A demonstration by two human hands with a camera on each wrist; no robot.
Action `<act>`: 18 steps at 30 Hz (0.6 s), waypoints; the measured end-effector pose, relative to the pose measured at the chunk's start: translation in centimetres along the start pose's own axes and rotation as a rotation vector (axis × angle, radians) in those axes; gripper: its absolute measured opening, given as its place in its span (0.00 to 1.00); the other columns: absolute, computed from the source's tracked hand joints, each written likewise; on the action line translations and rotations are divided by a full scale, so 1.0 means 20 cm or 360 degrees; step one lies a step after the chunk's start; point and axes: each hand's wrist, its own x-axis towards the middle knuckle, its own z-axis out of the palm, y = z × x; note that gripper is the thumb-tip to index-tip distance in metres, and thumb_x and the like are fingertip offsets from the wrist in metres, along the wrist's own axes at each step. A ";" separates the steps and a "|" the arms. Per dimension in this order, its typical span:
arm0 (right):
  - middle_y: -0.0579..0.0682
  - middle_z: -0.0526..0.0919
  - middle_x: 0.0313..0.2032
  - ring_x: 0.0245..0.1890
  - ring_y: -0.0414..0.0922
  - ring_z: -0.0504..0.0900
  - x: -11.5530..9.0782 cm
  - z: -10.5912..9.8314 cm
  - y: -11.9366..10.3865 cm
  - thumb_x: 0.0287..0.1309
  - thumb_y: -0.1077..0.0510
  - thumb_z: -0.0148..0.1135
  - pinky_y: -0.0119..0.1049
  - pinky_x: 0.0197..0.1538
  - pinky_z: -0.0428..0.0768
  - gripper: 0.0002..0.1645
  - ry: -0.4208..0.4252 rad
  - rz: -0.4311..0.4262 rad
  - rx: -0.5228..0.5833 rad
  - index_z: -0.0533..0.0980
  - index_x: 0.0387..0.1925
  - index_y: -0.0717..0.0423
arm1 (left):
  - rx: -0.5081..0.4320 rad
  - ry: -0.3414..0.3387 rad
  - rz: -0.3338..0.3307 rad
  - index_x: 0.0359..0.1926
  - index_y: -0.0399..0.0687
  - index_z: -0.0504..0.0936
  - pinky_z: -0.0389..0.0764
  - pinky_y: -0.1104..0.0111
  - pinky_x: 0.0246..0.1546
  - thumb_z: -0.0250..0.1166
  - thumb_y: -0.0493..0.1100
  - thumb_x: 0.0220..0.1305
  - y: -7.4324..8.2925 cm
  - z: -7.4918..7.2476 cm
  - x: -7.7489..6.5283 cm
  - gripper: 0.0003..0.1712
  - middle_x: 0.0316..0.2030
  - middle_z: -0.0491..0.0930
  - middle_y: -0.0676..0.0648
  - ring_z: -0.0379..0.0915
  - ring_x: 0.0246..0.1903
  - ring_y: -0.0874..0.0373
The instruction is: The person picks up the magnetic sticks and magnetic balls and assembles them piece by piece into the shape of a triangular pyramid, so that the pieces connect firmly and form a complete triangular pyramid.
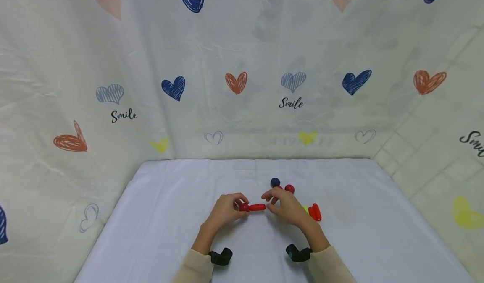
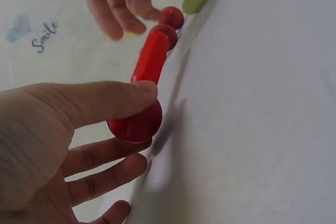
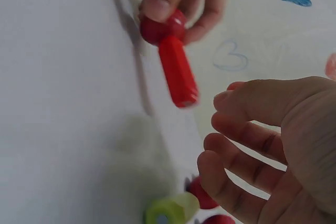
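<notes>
My left hand (image 1: 228, 209) pinches a red ball (image 2: 137, 123) between thumb and fingers. From that ball a red stick (image 3: 178, 72) juts toward the right, joined to it and held a little above the table. My right hand (image 1: 285, 206) is just past the stick's free end, fingers loosely bent, with a gap between them and the stick in the right wrist view. Nothing shows between its thumb and fingers.
Beyond the right hand lie a dark blue ball (image 1: 275, 182) and a red ball (image 1: 289, 188), with another red ball partly hidden. Red sticks (image 1: 316, 212) and a yellow-green piece (image 3: 170, 208) sit beside the right wrist. A white cloth (image 1: 159, 232) covers the table.
</notes>
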 end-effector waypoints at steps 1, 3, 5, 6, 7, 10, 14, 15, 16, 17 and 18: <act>0.47 0.85 0.45 0.42 0.40 0.81 0.00 -0.01 0.01 0.60 0.63 0.71 0.32 0.44 0.83 0.17 0.0015 0.0018 -0.0002 0.83 0.51 0.49 | 0.0022 0.0004 -0.0008 0.44 0.58 0.86 0.77 0.67 0.35 0.78 0.44 0.55 -0.01 0.00 0.00 0.15 0.34 0.84 0.55 0.75 0.33 0.61; 0.48 0.85 0.45 0.42 0.40 0.80 0.00 -0.04 0.04 0.61 0.62 0.70 0.31 0.45 0.82 0.17 0.0048 0.0048 0.0009 0.82 0.51 0.50 | 0.0063 0.0017 -0.0014 0.43 0.59 0.86 0.76 0.67 0.34 0.79 0.44 0.54 -0.02 0.00 0.00 0.16 0.33 0.83 0.56 0.75 0.32 0.61; 0.47 0.85 0.45 0.43 0.40 0.80 0.00 -0.08 0.07 0.63 0.62 0.69 0.32 0.46 0.81 0.16 0.0087 0.0049 0.0021 0.82 0.52 0.50 | 0.0086 0.0026 -0.0010 0.43 0.60 0.86 0.75 0.68 0.34 0.80 0.44 0.52 -0.03 -0.01 0.00 0.16 0.32 0.83 0.57 0.74 0.32 0.62; 0.47 0.85 0.46 0.43 0.41 0.80 -0.01 -0.10 0.09 0.63 0.62 0.69 0.33 0.47 0.81 0.15 0.0111 0.0050 0.0023 0.82 0.52 0.50 | 0.0092 0.0028 -0.0006 0.42 0.60 0.86 0.75 0.68 0.34 0.80 0.44 0.52 -0.03 -0.01 0.00 0.17 0.32 0.83 0.57 0.74 0.32 0.62; 0.47 0.85 0.45 0.43 0.42 0.80 -0.01 -0.12 0.11 0.64 0.62 0.68 0.34 0.47 0.81 0.15 0.0137 0.0047 0.0021 0.82 0.52 0.51 | 0.0092 0.0028 -0.0001 0.43 0.60 0.86 0.75 0.68 0.34 0.80 0.44 0.52 -0.03 -0.01 0.00 0.17 0.33 0.83 0.57 0.74 0.32 0.62; 0.49 0.85 0.45 0.44 0.46 0.81 -0.02 -0.17 0.16 0.64 0.63 0.67 0.37 0.47 0.81 0.16 0.0213 0.0059 0.0023 0.81 0.53 0.53 | 0.0079 0.0017 0.0005 0.43 0.59 0.86 0.75 0.67 0.35 0.80 0.43 0.52 -0.04 -0.02 -0.01 0.17 0.33 0.83 0.57 0.74 0.33 0.61; 0.53 0.84 0.49 0.47 0.51 0.82 -0.03 -0.21 0.22 0.65 0.62 0.67 0.43 0.48 0.82 0.20 0.0275 0.0145 0.0010 0.79 0.58 0.54 | 0.0052 -0.0007 -0.0011 0.43 0.58 0.86 0.75 0.67 0.37 0.80 0.43 0.52 -0.04 -0.03 0.00 0.17 0.35 0.82 0.56 0.74 0.35 0.60; 0.54 0.83 0.51 0.48 0.52 0.82 -0.04 -0.22 0.24 0.65 0.61 0.67 0.44 0.48 0.83 0.21 0.0278 0.0170 0.0010 0.79 0.58 0.53 | 0.0043 -0.0011 -0.0017 0.43 0.58 0.87 0.75 0.67 0.37 0.80 0.43 0.52 -0.04 -0.03 0.00 0.17 0.35 0.82 0.56 0.74 0.35 0.60; 0.55 0.82 0.53 0.50 0.53 0.82 -0.04 -0.22 0.25 0.65 0.61 0.67 0.45 0.49 0.84 0.21 0.0269 0.0198 0.0014 0.78 0.60 0.53 | 0.0038 -0.0016 -0.0023 0.43 0.59 0.87 0.75 0.67 0.37 0.80 0.43 0.52 -0.04 -0.03 0.00 0.17 0.35 0.82 0.55 0.74 0.36 0.59; 0.55 0.81 0.55 0.51 0.53 0.82 -0.04 -0.22 0.27 0.66 0.60 0.67 0.46 0.49 0.84 0.22 0.0259 0.0228 0.0011 0.77 0.61 0.52 | 0.0036 -0.0020 -0.0030 0.43 0.59 0.86 0.75 0.67 0.37 0.81 0.43 0.52 -0.05 -0.03 0.00 0.17 0.35 0.82 0.56 0.74 0.36 0.60; 0.55 0.80 0.57 0.52 0.54 0.82 -0.04 -0.22 0.28 0.66 0.60 0.66 0.46 0.49 0.84 0.23 0.0244 0.0254 0.0002 0.77 0.62 0.52 | 0.0037 -0.0022 -0.0036 0.43 0.60 0.86 0.75 0.67 0.37 0.81 0.43 0.52 -0.05 -0.02 0.00 0.17 0.35 0.82 0.56 0.74 0.35 0.60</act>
